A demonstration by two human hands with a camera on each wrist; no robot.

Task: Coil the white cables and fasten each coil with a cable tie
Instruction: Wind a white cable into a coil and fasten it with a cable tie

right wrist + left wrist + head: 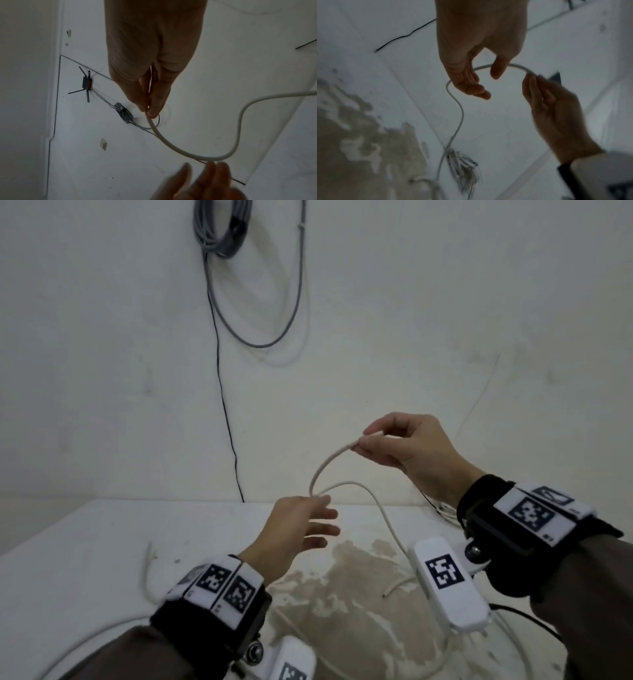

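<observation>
A white cable (329,463) arcs in the air between my hands. My right hand (361,441) pinches its free end between thumb and fingers, raised above the table; the right wrist view shows that pinch (149,112). From there the cable (214,159) curves down to my left hand (325,515), whose fingers are spread and straight. It runs between the left thumb and fingers (484,83) without being gripped. Past the left hand the cable (462,115) drops to the table (85,535). A bundle of pale cable ties (464,166) lies on the table behind my right wrist.
More white cable lies loose at the table's left (147,573), front left (85,642) and a short piece mid-right (397,587). A worn brown patch (342,594) marks the tabletop. On the wall hang a grey cable coil (222,227) and a black wire (222,392).
</observation>
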